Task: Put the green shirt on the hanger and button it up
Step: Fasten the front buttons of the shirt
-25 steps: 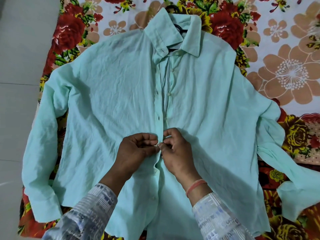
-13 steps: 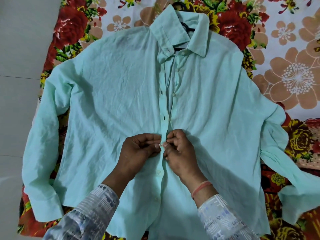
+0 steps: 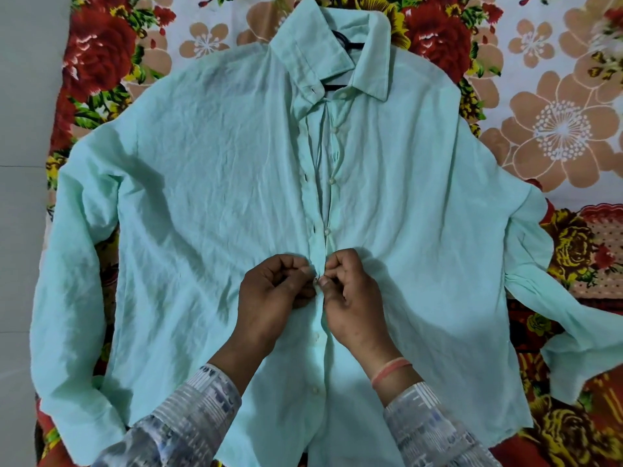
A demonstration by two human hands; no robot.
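The pale green shirt [image 3: 209, 183] lies flat, front up, collar at the top, sleeves spread to both sides. A dark hanger [image 3: 342, 40] shows only inside the collar; the rest is hidden under the cloth. My left hand [image 3: 273, 298] pinches the buttonhole strip at mid-front. Touching it from the right, my right hand [image 3: 350, 298] pinches the button edge, with a small button between the fingertips. Below my hands the front is closed with two buttons. Above them the front gapes, with three buttons loose.
A floral bedsheet [image 3: 559, 129] in red, tan and white lies under the shirt. Grey tiled floor [image 3: 20, 129] runs along the left edge. The right sleeve [image 3: 573, 318] trails off toward the right border.
Both hands stay pinched together at the same mid-front button. The view has shifted down slightly, so the shirt sits higher in frame.
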